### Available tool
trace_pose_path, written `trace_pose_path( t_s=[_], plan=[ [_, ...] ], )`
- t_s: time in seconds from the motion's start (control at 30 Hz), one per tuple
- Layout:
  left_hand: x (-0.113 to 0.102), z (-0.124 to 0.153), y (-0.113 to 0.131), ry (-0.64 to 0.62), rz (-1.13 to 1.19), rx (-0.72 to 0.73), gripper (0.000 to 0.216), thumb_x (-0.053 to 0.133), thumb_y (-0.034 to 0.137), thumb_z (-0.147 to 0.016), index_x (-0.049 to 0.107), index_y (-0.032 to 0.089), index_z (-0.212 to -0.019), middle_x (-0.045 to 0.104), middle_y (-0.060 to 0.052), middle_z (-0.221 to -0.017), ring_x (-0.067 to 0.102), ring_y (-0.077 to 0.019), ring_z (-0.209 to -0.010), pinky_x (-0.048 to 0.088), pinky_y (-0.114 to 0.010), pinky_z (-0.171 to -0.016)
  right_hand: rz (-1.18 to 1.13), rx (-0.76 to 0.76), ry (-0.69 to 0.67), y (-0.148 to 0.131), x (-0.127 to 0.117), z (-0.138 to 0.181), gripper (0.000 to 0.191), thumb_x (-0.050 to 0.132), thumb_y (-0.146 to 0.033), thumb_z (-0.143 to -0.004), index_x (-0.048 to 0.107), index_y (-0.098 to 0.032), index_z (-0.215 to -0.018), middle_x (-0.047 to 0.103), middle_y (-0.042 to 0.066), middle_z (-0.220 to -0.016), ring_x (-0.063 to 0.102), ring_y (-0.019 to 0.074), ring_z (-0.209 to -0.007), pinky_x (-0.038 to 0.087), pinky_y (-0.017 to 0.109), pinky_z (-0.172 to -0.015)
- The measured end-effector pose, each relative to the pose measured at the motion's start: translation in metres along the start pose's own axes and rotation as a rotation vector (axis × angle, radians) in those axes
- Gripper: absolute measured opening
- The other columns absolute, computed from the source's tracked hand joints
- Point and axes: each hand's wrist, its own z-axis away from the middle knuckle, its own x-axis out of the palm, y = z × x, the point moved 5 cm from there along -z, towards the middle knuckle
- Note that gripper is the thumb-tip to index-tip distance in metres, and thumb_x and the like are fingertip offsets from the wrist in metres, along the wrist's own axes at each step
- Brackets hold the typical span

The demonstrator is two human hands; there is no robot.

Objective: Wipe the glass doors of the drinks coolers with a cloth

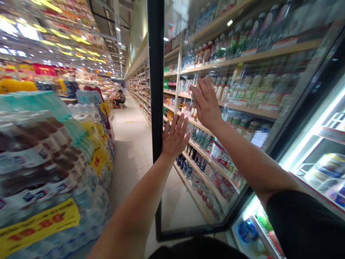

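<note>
A black-framed glass door (185,223) of a lit drinks cooler stands swung out in front of me. Against its glass, near the outer frame, my left hand (174,138) lies with fingers spread, holding nothing. Higher and further right, my right hand (207,104) is at the glass too, its fingers stretched and slightly bent, with nothing visible in it. Some of its fingertips are blurred. Shelves of bottled drinks (260,90) show in and through the glass.
The lit cooler (304,151) with packs and bottles is at my right. At left rise stacked, wrapped bottle packs (40,154) with a yellow price sign (40,225). A tiled aisle (132,144) runs ahead, where a person (120,99) crouches far off.
</note>
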Motion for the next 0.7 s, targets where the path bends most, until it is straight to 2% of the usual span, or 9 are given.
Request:
trace_pose_path(
  t_s=[0.13, 0.33, 0.4, 0.5, 0.6, 0.7],
  plan=[
    [0.001, 0.0, -0.001, -0.003, -0.002, -0.004, 0.073, 0.048, 0.038, -0.102, 0.013, 0.02, -0.164, 0.025, -0.011, -0.165, 0.01, -0.0264, -0.156, 0.01, -0.053, -0.131, 0.031, 0.056, 0.046, 0.01, 0.0, -0.026, 0.05, 0.02, -0.037, -0.109, 0.044, -0.026, -0.151, 0.029, 0.001, -0.168, 0.009, 0.0211, -0.16, 0.012, 0.053, -0.132],
    [0.0, 0.0, -0.001, 0.001, 0.016, -0.004, 0.072, 0.05, 0.035, -0.102, 0.016, 0.02, -0.163, 0.027, -0.012, -0.164, 0.012, -0.0264, -0.156, 0.012, -0.054, -0.13, -0.008, -0.073, -0.098, -0.025, 0.02, -0.014, 0.046, 0.025, -0.036, -0.108, 0.046, -0.034, -0.149, 0.04, -0.002, -0.162, 0.015, 0.0199, -0.16, 0.015, 0.053, -0.131],
    [0.0, 0.0, -0.001, 0.012, -0.006, 0.004, 0.072, 0.05, 0.036, -0.102, 0.016, 0.019, -0.163, 0.028, -0.012, -0.164, 0.011, -0.0262, -0.156, 0.012, -0.053, -0.131, -0.015, -0.073, -0.086, -0.017, 0.014, -0.019, 0.045, 0.025, -0.038, -0.108, 0.047, -0.034, -0.147, 0.04, -0.003, -0.162, 0.017, 0.0206, -0.159, 0.015, 0.055, -0.131],
    [-0.001, 0.0, -0.001, 0.029, -0.026, 0.012, 0.073, 0.049, 0.037, -0.102, 0.014, 0.018, -0.164, 0.028, -0.011, -0.164, 0.01, -0.0253, -0.156, 0.011, -0.051, -0.131, 0.01, 0.024, 0.036, 0.012, -0.005, -0.029, 0.047, 0.024, -0.037, -0.108, 0.051, -0.028, -0.145, 0.033, 0.0, -0.166, 0.015, 0.0222, -0.159, 0.015, 0.053, -0.131],
    [-0.001, 0.0, -0.001, 0.015, 0.002, 0.002, 0.074, 0.049, 0.037, -0.102, 0.012, 0.02, -0.164, 0.027, -0.011, -0.164, 0.011, -0.0253, -0.156, 0.01, -0.051, -0.131, 0.009, 0.06, 0.079, 0.021, -0.014, -0.014, 0.046, 0.026, -0.035, -0.108, 0.049, -0.026, -0.147, 0.028, 0.0, -0.168, 0.01, 0.0213, -0.16, 0.015, 0.053, -0.131],
    [-0.001, 0.0, -0.001, -0.003, 0.008, -0.005, 0.073, 0.048, 0.037, -0.102, 0.013, 0.02, -0.164, 0.027, -0.011, -0.164, 0.012, -0.0258, -0.156, 0.01, -0.052, -0.131, -0.051, -0.041, -0.049, 0.008, -0.01, 0.015, 0.043, 0.032, -0.034, -0.107, 0.05, -0.032, -0.146, 0.036, -0.002, -0.165, 0.016, 0.0196, -0.159, 0.019, 0.054, -0.13]
  ],
)
